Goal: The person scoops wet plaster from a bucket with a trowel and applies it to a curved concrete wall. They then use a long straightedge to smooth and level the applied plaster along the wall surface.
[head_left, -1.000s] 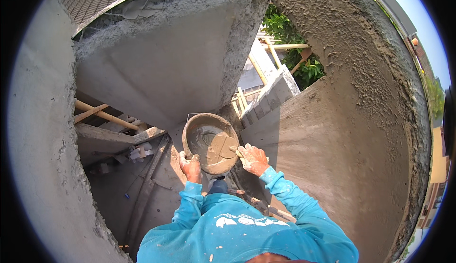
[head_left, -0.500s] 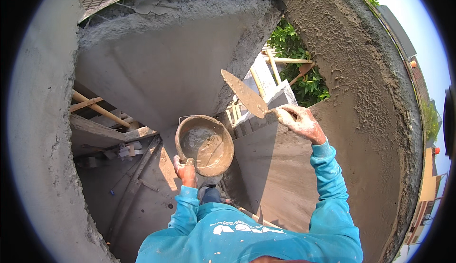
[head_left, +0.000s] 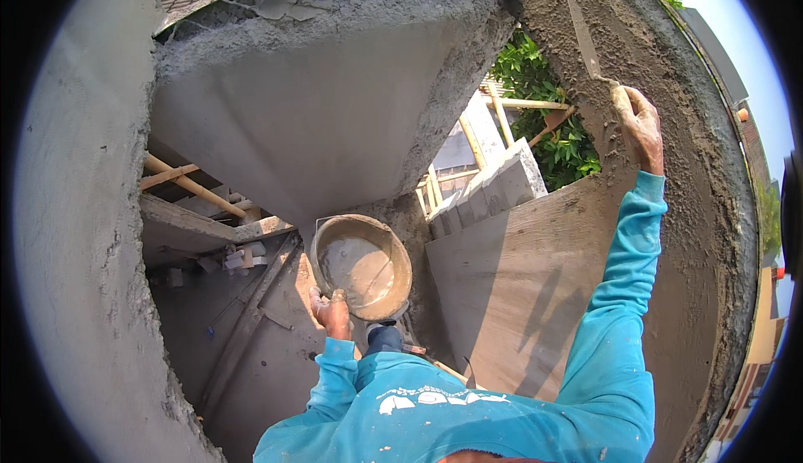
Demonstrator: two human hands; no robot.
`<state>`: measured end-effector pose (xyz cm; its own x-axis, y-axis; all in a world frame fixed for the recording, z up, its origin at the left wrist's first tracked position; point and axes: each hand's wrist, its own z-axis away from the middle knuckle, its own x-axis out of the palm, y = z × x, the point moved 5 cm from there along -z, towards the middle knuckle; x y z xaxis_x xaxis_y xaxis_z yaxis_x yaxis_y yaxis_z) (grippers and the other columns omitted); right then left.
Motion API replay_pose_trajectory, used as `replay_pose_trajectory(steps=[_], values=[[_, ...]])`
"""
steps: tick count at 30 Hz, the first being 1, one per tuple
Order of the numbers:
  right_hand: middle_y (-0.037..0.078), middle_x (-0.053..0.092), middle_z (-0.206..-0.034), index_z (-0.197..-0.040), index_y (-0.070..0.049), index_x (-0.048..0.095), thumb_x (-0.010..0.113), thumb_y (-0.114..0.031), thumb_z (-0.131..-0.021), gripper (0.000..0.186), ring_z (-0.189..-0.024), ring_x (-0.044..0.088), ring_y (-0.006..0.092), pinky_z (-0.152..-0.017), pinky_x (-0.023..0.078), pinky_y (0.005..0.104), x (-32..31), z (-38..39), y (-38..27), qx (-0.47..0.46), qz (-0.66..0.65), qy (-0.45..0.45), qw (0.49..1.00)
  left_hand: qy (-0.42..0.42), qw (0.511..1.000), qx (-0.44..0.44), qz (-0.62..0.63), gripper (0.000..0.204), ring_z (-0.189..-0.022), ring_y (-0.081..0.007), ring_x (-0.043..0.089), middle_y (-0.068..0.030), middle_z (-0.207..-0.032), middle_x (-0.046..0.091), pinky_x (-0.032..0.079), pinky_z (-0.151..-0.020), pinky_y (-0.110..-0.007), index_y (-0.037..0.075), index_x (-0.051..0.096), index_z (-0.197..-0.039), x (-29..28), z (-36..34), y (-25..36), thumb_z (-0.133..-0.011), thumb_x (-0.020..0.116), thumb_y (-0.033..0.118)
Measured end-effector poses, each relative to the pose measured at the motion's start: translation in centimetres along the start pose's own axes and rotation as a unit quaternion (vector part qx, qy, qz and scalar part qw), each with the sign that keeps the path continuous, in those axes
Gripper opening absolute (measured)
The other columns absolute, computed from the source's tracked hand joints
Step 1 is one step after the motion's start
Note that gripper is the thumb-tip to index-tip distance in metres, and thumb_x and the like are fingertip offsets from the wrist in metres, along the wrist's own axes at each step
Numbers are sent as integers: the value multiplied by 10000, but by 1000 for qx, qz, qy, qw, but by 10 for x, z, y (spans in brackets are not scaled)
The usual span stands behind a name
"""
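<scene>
My right hand (head_left: pixel 639 125) is closed round the handle of a pointed trowel (head_left: pixel 584 36), stretched out to the far right. The blade is seen nearly edge-on and lies against or very close to the wet, rough mortar on the wall (head_left: pixel 669 128). Low in the middle, my left hand (head_left: pixel 332 312) grips the near rim of a mortar-caked bucket (head_left: pixel 393 291). Wet grey mortar (head_left: pixel 358 269) lies in the bucket, which is tilted a little toward me, its thin wire handle at the left side.
A smooth grey plastered panel (head_left: pixel 301 112) with rough edges stands ahead. Another plastered wall (head_left: pixel 84 212) rises close on my left. Bamboo poles (head_left: pixel 196 187) cross behind the opening. Green leaves (head_left: pixel 544 103) show through a gap. A long timber (head_left: pixel 242 329) lies on the floor.
My right hand has swung the trowel from above the bucket out to the far right, up to the mortared wall. The left hand still holds the bucket in about the same place.
</scene>
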<state>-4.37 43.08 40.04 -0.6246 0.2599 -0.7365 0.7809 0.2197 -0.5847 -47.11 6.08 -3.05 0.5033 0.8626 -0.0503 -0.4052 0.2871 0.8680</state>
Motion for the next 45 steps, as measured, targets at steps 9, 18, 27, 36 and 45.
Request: replay_pose_trajectory(steps=[9, 18, 27, 36, 45], values=[[81, 672, -1023, -1179, -125, 637, 729, -163, -813, 380, -899, 668, 269, -770, 526, 372, 111, 298, 6, -81, 80, -265, 958, -106, 993, 58, 12, 310, -779, -118, 534, -22, -893, 603, 461, -698, -269, 19, 562, -1016, 45, 38, 19, -736, 658, -72], [126, 639, -1012, -1136, -111, 654, 669, -213, -837, 317, -954, 625, 325, -755, 519, 458, 253, 433, 63, -61, 109, -129, 984, -173, 972, 128, -91, 288, -715, -90, 498, 1, -827, 594, 431, -641, -249, 41, 564, -984, 92, 78, 37, -728, 670, -38], [103, 709, -990, -1086, -100, 701, 682, -222, -872, 247, -830, 679, 298, -722, 547, 392, 113, 351, 14, 16, -80, -263, 961, -180, 980, 77, -42, 253, -710, -68, 471, 32, -842, 554, 407, -645, -245, 73, 536, -964, 74, 67, 11, -787, 632, -80], [-2, 631, -816, -1247, -52, 635, 629, -417, -968, 460, -583, 552, 29, -502, 471, 180, -50, 245, 109, 242, -206, -63, 946, -127, 987, 93, -19, 271, -738, -66, 482, 31, -859, 528, 413, -666, -236, 77, 541, -940, 48, 65, 6, -746, 616, -97], [32, 650, -850, -1212, -20, 666, 676, -234, -941, 345, -669, 577, 85, -571, 495, 255, -93, 362, 64, 232, -86, -91, 965, -148, 985, 79, -43, 273, -708, -68, 454, 34, -831, 503, 391, -628, -228, 77, 536, -939, 38, 82, 9, -745, 618, -96]])
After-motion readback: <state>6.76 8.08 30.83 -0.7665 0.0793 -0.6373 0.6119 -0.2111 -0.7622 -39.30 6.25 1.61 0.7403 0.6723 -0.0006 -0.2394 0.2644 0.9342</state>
